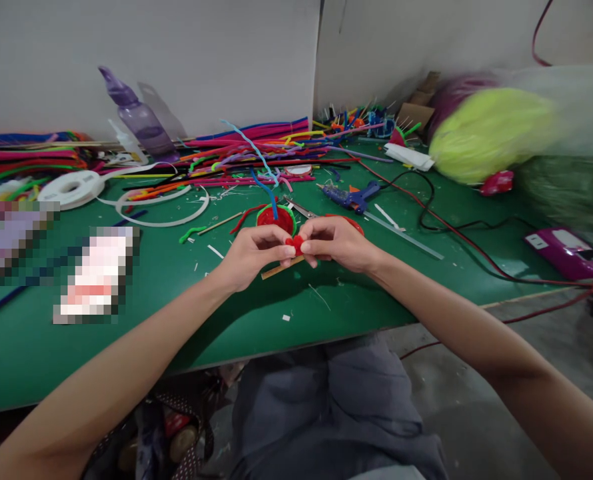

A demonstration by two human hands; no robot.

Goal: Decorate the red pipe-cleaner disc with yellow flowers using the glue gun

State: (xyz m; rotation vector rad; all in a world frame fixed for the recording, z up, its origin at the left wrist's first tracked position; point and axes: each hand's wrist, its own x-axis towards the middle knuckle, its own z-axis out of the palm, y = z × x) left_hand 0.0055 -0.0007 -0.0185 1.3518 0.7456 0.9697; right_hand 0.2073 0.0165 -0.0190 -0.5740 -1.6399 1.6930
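Between the fingertips of both hands is a small red fuzzy piece of pipe cleaner (pixel 295 245), bent into a compact shape. My left hand (pixel 256 255) pinches it from the left, thumb and forefinger closed. From the other side my right hand (pixel 337 243) grips it the same way. Just behind the fingers lies a red coiled disc with a green rim (pixel 280 217), a blue stem across it. Scissors (pixel 302 211) rest beside it, their handles partly hidden by my right hand. A thin tan stick (pixel 279 268) shows below the fingers.
A blue glue gun (pixel 351 195) with a black cord lies right of the hands, near a clear glue stick (pixel 406 235). Pipe cleaners (pixel 256 150) pile along the wall. A purple bottle (pixel 144 120), a white ribbon roll (pixel 71 189) and stuffed plastic bags (pixel 491 133) stand around.
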